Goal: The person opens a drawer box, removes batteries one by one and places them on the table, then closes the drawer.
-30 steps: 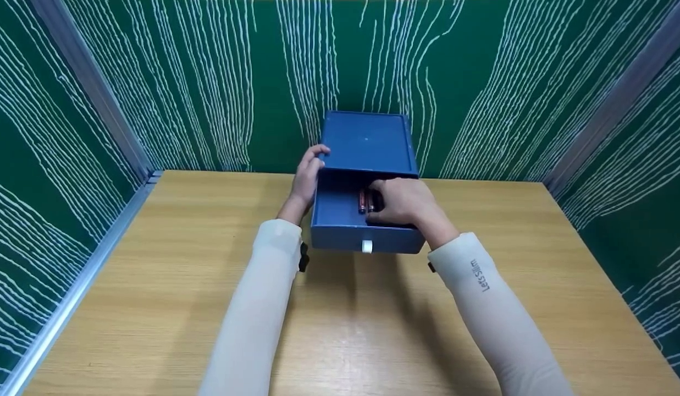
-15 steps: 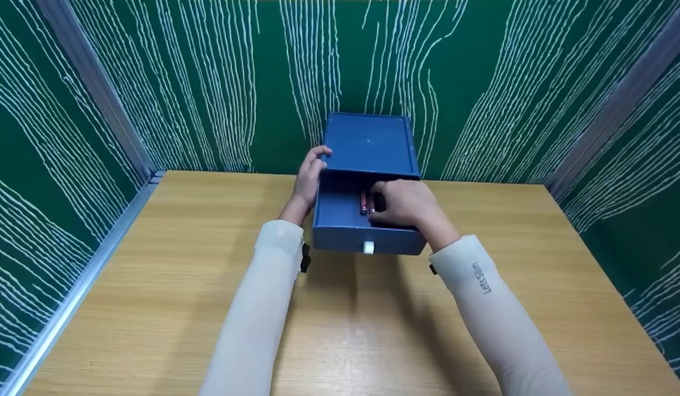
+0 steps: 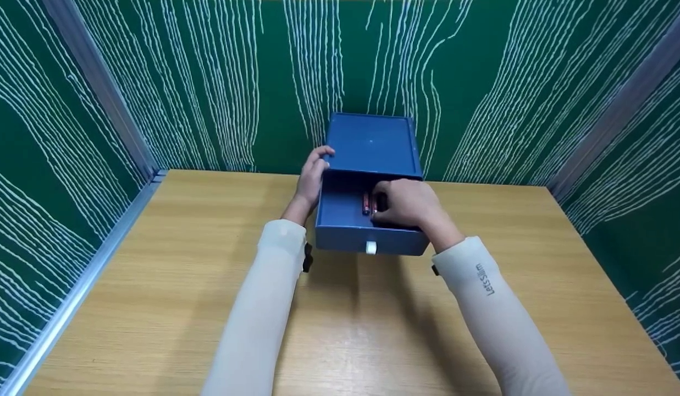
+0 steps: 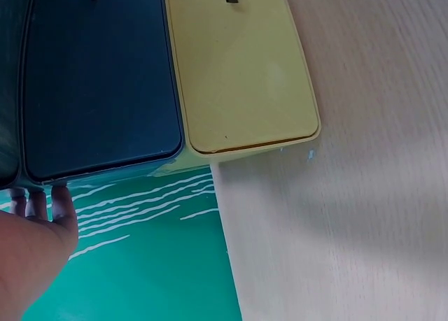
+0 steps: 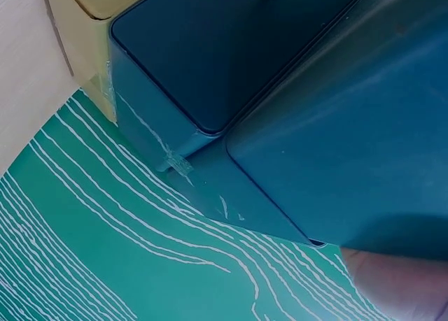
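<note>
A blue drawer unit [image 3: 371,144] stands at the back of the table with its top drawer [image 3: 340,212] pulled out. My left hand [image 3: 311,179] grips the unit's left side, fingers over its upper edge; the left wrist view shows fingertips going behind it. Inside the drawer my right hand [image 3: 410,203] reaches down, thumb and forefinger at the two ends of a red battery [image 3: 375,203]. Beside that lies another red battery [image 3: 365,203]. The right hand covers the rest of the drawer's right half. A white knob [image 3: 371,247] sits on the drawer front.
The wrist views show another blue section [image 4: 101,83] and a yellow section [image 4: 241,62] in the stack. Green walls with white wavy lines [image 3: 296,55] enclose the wooden table [image 3: 208,264] behind and at both sides. A metal rail [image 3: 92,258] borders the left.
Both hands keep their places on the unit and in the drawer. The whole scene shifts slightly right in the head view; the batteries stay beside the right hand.
</note>
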The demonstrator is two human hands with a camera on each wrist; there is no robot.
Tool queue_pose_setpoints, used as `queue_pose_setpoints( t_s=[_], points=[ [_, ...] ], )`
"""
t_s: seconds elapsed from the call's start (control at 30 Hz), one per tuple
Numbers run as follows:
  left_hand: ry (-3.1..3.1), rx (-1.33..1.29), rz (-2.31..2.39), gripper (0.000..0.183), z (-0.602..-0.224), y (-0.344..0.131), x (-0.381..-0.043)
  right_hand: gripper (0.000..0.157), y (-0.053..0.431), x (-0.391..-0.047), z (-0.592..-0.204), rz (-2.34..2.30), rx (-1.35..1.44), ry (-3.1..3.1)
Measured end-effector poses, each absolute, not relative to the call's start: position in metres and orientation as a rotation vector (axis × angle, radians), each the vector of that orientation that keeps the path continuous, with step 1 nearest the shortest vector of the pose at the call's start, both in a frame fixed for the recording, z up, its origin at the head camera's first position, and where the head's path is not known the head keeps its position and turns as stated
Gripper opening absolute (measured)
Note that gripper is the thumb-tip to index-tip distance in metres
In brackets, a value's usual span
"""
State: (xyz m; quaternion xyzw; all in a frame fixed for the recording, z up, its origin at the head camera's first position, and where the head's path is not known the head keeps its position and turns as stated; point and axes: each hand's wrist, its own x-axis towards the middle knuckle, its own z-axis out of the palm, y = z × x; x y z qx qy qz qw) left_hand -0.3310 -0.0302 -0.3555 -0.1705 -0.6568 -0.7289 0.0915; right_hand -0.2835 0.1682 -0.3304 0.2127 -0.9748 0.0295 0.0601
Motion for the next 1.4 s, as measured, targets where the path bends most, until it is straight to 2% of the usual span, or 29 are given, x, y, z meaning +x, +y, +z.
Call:
queue_pose_setpoints(
  t_s=[1.4],
  points=[
    [-1.991,-0.49,-2.176,0.035,-0.3534,-0.0299,-0.3251,0.043,0.1687,-0.2759,-0.3265,0.396,0.624,-2.88]
  ],
)
